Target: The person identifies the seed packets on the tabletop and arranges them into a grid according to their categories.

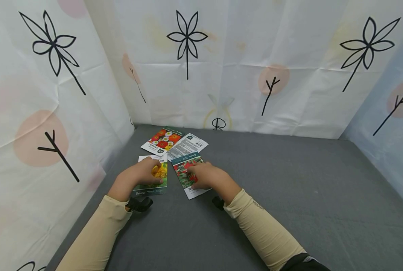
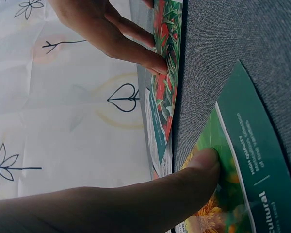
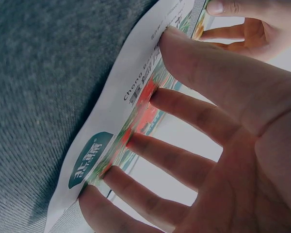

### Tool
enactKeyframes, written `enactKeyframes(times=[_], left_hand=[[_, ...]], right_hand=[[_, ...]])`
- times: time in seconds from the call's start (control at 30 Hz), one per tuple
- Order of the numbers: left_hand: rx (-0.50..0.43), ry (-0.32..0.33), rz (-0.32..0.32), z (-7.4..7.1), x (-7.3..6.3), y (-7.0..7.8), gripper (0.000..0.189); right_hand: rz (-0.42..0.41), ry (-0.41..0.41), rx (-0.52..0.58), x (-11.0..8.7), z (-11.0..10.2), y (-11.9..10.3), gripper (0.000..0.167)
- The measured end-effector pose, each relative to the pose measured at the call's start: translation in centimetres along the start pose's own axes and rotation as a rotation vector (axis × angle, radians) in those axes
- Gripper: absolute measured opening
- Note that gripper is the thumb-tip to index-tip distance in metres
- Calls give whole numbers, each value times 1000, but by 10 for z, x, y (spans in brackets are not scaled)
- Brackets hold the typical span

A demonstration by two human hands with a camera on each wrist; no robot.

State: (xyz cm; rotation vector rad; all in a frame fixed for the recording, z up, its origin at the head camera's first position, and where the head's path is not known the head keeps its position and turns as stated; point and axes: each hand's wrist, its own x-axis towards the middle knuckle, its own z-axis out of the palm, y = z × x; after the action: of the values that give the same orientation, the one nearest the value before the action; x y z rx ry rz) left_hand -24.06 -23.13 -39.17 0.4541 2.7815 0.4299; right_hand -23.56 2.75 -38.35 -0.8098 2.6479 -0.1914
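Note:
In the head view my left hand (image 1: 138, 176) rests over a seed packet with yellow flowers (image 1: 150, 191) and a dark green strip at its near end. The left wrist view shows the left thumb (image 2: 203, 160) lying along this packet's face. My right hand (image 1: 210, 177) spreads over a seed packet with red flowers and green leaves (image 1: 182, 172). Its fingertips and thumb press on the printed face, as the right wrist view shows. That packet's white end (image 3: 119, 92) bends slightly above the grey cloth.
Behind the hands lie a packet with red, orange and white flowers (image 1: 162, 140) and a packet with its white printed back up (image 1: 187, 146), partly overlapping. A dark green packet edge (image 1: 175, 130) peeks out behind. Patterned white cloth walls (image 1: 238, 94) enclose the grey table (image 1: 289, 180).

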Motion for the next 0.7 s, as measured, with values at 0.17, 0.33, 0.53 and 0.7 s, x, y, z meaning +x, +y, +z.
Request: enactKeyframes(times=[0.17, 0.33, 0.53, 0.7], left_hand=[[0, 0, 0, 0, 0, 0, 66], [-1, 0, -6, -1, -1, 1, 67], [-7, 0, -11, 0, -1, 1, 66], [-6, 0, -13, -1, -2, 2, 67]], right_hand=[[12, -2, -5, 0, -1, -1, 61], [16, -3, -7, 0, -1, -1, 62], [22, -7, -15, 0, -1, -2, 62], [33, -13, -17, 0, 0, -2, 63]])
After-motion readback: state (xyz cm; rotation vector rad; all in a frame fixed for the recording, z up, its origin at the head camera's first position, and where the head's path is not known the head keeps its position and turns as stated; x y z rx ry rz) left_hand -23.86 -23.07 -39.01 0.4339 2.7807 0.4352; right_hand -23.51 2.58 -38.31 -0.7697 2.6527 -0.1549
